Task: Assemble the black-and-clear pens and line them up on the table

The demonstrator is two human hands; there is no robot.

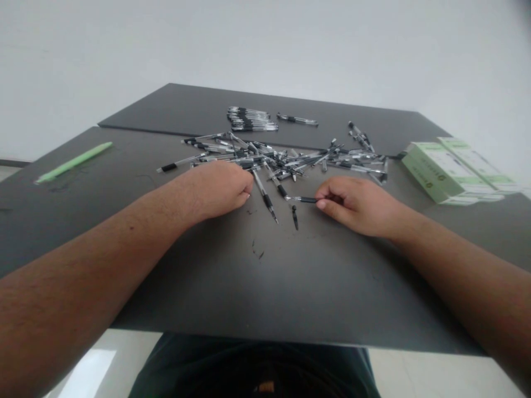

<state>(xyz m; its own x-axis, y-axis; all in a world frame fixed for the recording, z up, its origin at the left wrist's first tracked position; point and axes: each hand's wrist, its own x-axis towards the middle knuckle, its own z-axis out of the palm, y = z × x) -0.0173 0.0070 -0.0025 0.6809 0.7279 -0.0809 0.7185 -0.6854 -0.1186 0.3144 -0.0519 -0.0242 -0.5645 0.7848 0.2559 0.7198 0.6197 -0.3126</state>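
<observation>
While our right hand pinches a pen just in front of the pile of pens, our left hand curls well apart from it at the pile's near left side; we cannot tell whether those fingers grip anything. Right of the pile, green-and-white cartons sit side by side on the tabletop, their contents hidden from us.
</observation>
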